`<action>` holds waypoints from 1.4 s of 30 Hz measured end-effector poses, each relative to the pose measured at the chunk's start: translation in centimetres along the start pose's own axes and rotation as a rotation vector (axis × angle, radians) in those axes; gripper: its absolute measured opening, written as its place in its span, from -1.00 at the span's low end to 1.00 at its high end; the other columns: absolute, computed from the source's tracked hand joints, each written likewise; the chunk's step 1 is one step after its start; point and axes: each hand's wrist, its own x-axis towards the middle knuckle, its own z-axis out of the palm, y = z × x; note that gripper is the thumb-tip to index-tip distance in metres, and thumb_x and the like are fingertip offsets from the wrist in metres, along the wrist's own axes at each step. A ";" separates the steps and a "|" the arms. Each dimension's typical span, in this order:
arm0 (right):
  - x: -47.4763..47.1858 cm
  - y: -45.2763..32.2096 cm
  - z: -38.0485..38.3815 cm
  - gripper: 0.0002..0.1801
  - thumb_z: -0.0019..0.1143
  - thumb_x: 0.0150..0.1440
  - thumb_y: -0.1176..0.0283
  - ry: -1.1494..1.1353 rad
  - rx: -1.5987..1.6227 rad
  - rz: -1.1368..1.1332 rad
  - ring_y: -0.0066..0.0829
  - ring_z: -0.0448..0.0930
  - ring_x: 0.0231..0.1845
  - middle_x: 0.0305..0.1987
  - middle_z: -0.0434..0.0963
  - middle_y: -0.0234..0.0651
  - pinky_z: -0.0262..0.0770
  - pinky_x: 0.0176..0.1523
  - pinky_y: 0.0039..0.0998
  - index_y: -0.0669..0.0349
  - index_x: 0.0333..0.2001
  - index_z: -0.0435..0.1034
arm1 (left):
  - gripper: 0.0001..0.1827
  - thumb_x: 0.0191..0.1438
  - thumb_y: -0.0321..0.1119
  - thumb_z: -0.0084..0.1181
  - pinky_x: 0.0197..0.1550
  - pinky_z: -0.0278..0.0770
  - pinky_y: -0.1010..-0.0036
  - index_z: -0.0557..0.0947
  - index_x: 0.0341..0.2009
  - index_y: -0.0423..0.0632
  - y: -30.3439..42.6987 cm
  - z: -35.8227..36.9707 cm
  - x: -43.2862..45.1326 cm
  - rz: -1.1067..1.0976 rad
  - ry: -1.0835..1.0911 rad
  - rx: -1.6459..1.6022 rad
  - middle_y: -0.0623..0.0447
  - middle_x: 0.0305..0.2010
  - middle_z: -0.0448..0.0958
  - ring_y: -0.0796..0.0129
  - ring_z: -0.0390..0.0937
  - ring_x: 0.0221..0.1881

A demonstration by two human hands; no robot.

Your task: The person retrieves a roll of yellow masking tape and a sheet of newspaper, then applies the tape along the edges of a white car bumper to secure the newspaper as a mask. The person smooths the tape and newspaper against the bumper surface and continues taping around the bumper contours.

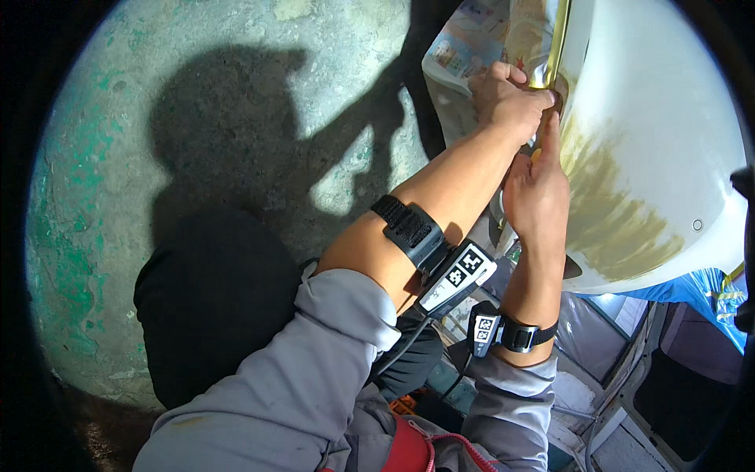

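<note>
Yellow masking tape [558, 41] runs along the edge of a pale vehicle body panel [655, 118]. My left hand [510, 100] is at the lower end of this tape, its fingers bent and a fingertip against the panel edge; whether it pinches the tape is hidden. Just below, my right hand [538, 189] extends its index finger up along the edge, close to the left fingertips. What lies under its curled fingers cannot be seen. Yellow-green smears [613, 218] mark the panel beside the right hand. Printed masking paper [472, 38] lies on the other side of the tape.
Blue plastic sheeting [678, 289] hangs beneath the panel, with tape on it. Vehicle frame parts [619, 407] and clear plastic [590, 336] stand at the lower right. The concrete floor [265, 118] is at the left. Cables run from the devices strapped on both forearms.
</note>
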 end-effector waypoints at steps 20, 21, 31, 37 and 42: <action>-0.2 -0.4 -0.7 -0.22 -0.11 0.26 0.42 -0.130 0.063 0.209 0.18 0.69 -0.11 -0.11 0.63 0.27 0.56 -0.05 -0.08 0.18 0.55 -0.02 | -0.03 -0.02 0.05 0.40 0.44 0.14 0.08 0.26 0.24 -0.37 -1.5 -0.5 -0.1 0.077 -0.198 0.183 -0.25 0.32 0.11 -0.13 0.10 0.40; -0.2 -0.5 -0.5 -0.21 -0.11 0.26 0.42 -0.093 0.076 0.181 0.18 0.68 -0.10 -0.09 0.62 0.28 0.56 -0.03 -0.08 0.17 0.56 -0.02 | -0.05 -0.03 0.05 0.41 0.45 0.14 0.09 0.30 0.23 -0.38 -1.6 -0.5 -0.2 0.094 -0.210 0.186 -0.22 0.33 0.11 -0.12 0.09 0.41; -0.5 -0.7 -0.5 -0.19 -0.10 0.20 0.45 -0.069 0.103 0.167 0.11 0.68 -0.19 -0.10 0.61 0.27 0.55 -0.06 -0.11 0.22 0.55 0.00 | -0.05 -0.17 0.01 0.53 0.44 0.18 0.19 0.33 0.18 -0.23 -0.9 -0.7 -0.4 -0.002 -0.085 0.114 -0.15 0.29 0.20 -0.05 0.20 0.37; -0.4 -0.9 -0.5 -0.18 -0.09 0.19 0.45 -0.055 0.035 0.165 0.09 0.67 -0.32 -0.34 0.62 0.15 0.56 -0.16 -0.09 0.23 0.55 0.00 | -0.05 -0.26 -0.01 0.58 0.40 0.18 0.08 0.36 0.15 -0.15 0.7 -1.2 -0.5 0.074 -0.032 0.222 -0.14 0.22 0.30 -0.02 0.25 0.32; -1.0 -0.5 -0.6 -0.16 -0.02 0.20 0.43 -0.034 0.039 0.117 0.23 0.66 -0.36 -0.41 0.60 0.27 0.57 -0.24 0.01 0.43 0.51 -0.06 | -0.12 -0.31 -0.05 0.61 0.36 0.24 0.09 0.44 0.08 -0.11 1.1 -1.5 0.0 0.078 -0.027 0.250 -0.13 0.18 0.34 0.01 0.31 0.25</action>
